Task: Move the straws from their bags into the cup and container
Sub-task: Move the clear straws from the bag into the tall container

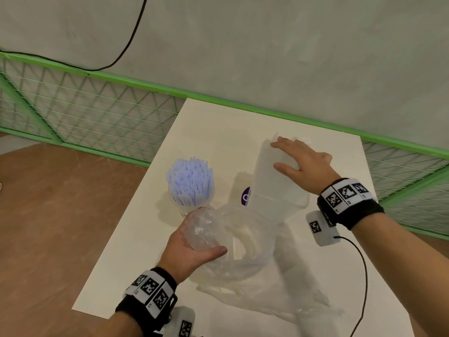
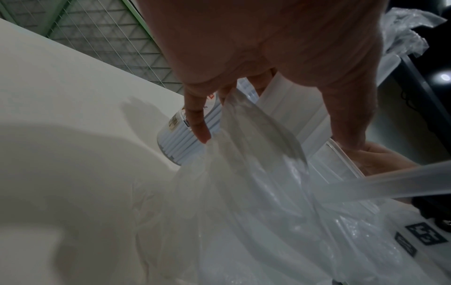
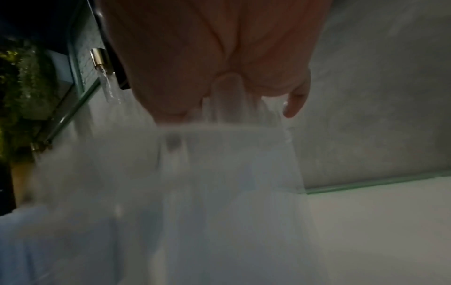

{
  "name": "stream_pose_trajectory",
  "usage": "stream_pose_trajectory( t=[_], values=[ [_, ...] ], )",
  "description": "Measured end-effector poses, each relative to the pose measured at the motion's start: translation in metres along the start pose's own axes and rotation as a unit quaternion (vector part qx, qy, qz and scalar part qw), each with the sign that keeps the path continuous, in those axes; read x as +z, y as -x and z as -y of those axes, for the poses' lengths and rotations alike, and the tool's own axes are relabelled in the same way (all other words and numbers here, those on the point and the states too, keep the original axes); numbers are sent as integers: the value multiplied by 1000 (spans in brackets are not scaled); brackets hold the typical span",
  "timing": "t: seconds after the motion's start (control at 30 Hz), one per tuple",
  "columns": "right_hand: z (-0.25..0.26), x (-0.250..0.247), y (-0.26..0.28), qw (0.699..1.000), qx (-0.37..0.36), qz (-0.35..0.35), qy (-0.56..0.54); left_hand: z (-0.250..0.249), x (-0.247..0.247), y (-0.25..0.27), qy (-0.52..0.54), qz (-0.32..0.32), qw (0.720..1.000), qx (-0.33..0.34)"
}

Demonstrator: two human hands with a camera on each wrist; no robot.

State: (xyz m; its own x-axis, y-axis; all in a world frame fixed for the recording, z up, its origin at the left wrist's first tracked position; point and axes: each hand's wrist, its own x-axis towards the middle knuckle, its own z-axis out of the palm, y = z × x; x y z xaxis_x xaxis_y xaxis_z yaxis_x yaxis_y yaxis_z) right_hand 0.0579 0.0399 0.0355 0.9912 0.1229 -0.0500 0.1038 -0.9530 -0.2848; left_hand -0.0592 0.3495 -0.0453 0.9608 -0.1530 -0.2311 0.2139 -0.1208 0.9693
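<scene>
On the white table [image 1: 136, 263] stands a clear cup [image 1: 192, 211] packed with upright pale blue straws [image 1: 189, 181]; the left wrist view shows the cup [image 2: 178, 138] too. My left hand [image 1: 206, 232] grips the crumpled top of a clear plastic bag [image 1: 255, 271], just right of the cup. The rest of the bag [image 2: 244, 202] trails over the table toward me. My right hand [image 1: 275, 154] holds a translucent container [image 1: 269, 186] tilted off the table, fingers over its far edge and thumb on its near face. The container's [image 3: 219, 164] contents cannot be made out.
A purple-labelled item [image 1: 246, 197] peeks out from behind the container. A green mesh fence [image 1: 97, 113] runs along the table's far edge. A black cable [image 1: 362, 276] hangs from my right wrist over the near right part of the table. Brown floor [image 1: 48, 215] lies to the left.
</scene>
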Motion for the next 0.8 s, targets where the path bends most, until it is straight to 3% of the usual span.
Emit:
stream_pose_trajectory(
  t=[0.03, 0.1, 0.17, 0.2, 0.27, 0.33, 0.37, 0.43, 0.67, 0.8],
  values=[
    [6, -5, 6, 1000, 5, -12, 10, 0, 0, 0, 1, 1, 1000, -1],
    [25, -19, 22, 994, -20, -105, -13, 0, 0, -1, 1, 1, 1000, -2],
    [45, -27, 41, 970, -101, -203, -85, 1, 0, -2, 4, 0, 1000, -4],
    [55, -24, 51, 959, -155, -206, -114, 1, -1, -2, 5, -3, 1000, -5],
    [74, -2, 76, 952, -244, -106, -148, 1, -1, -2, 5, -4, 1000, -4],
    [86, 34, 97, 951, -280, 42, -126, 1, -1, -2, 1, -3, 1000, 0],
    [89, 51, 104, 950, -276, 97, -107, 1, -1, -2, 1, -1, 1000, 0],
    [90, 77, 113, 952, -255, 139, -100, 1, -2, 0, 3, 0, 1000, -4],
    [100, 101, 124, 964, -218, 60, -140, 1, -6, 5, -4, 9, 1000, 1],
    [99, 92, 120, 964, -159, -8, -215, 2, -7, 7, 1, -7, 1000, -1]
  ],
)
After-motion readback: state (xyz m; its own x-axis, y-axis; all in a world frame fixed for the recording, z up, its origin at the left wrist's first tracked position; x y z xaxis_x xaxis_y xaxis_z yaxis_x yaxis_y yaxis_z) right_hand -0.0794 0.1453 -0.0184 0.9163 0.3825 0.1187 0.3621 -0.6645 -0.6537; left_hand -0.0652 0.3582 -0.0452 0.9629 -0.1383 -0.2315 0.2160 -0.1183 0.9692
